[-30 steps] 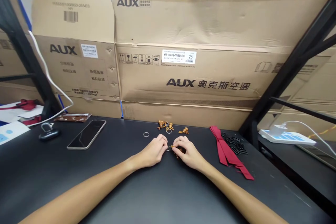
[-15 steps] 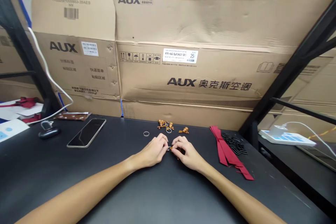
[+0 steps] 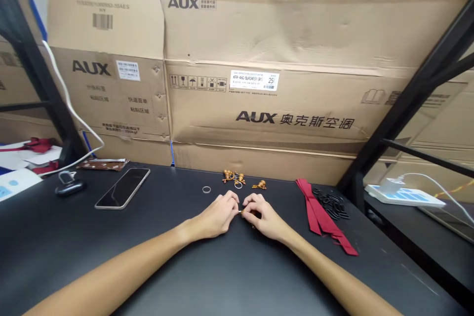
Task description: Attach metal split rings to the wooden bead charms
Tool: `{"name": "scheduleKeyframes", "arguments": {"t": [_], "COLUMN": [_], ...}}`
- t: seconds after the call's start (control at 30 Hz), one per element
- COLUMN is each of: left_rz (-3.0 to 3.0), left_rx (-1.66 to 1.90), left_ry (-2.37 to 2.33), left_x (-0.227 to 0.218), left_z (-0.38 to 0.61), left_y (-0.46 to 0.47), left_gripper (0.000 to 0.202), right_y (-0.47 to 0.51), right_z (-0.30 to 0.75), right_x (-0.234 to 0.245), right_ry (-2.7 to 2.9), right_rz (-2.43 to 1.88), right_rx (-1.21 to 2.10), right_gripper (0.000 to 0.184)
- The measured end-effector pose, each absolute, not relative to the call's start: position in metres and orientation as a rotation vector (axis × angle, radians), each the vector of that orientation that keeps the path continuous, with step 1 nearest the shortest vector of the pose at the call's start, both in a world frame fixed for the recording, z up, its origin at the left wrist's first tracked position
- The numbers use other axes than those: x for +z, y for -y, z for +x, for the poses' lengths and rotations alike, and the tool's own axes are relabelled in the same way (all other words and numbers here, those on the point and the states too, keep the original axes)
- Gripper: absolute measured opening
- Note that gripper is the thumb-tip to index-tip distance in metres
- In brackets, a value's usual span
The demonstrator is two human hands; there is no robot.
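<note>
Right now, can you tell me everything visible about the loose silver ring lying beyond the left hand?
The loose ring is small, thin and round, silvery and apparently metal, with dark tabletop showing through its open middle. It lies flat, beyond the left hand, between the phone and the cluster of orange-brown beaded charms. It touches only the tabletop; no hand is on it. Whether it is split or solid is too small to tell.

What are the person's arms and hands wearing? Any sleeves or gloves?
Neither shows! The left arm and right arm are bare to the picture's edge and narrow toward the wrists. The left hand and right hand have no gloves. I see no watch or bracelet; fingernails are too small to tell.
</note>
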State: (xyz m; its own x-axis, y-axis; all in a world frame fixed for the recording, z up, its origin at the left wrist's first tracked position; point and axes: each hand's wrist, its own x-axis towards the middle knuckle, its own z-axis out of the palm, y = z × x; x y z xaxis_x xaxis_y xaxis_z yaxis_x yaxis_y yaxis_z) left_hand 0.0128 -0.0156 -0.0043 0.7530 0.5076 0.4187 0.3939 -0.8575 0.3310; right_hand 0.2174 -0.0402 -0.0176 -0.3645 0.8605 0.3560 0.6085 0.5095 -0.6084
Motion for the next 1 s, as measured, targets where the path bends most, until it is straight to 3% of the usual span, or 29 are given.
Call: {"name": "scheduleKeyframes", "arguments": {"t": [0.33,0.67,1.0], "left_rz": [2.512,2.524,2.525], "left_rx": [0.861,0.635,0.723], "left_ry": [-0.622,-0.765,-0.719], "left_x": [-0.0043,-0.0012,-0.0062], "left_z": [0.0127,0.0123,0.0126], "left_y": [0.0118,0.0176,0.0156], "left_gripper": [0.021,0.018,0.021], "right_y": [0.0423,0.0404,0.0491], "right_z": [0.215,0.216,0.2102], "right_x": [-0.0165,-0.0202,-0.0127], "right_ry": [2.07,2.047,2.128], "right_rz": [-1.205,-1.114,-1.042], "right_rx": [0.451,0.356,0.326], "right_gripper": [0.021,0.017,0.013]}}
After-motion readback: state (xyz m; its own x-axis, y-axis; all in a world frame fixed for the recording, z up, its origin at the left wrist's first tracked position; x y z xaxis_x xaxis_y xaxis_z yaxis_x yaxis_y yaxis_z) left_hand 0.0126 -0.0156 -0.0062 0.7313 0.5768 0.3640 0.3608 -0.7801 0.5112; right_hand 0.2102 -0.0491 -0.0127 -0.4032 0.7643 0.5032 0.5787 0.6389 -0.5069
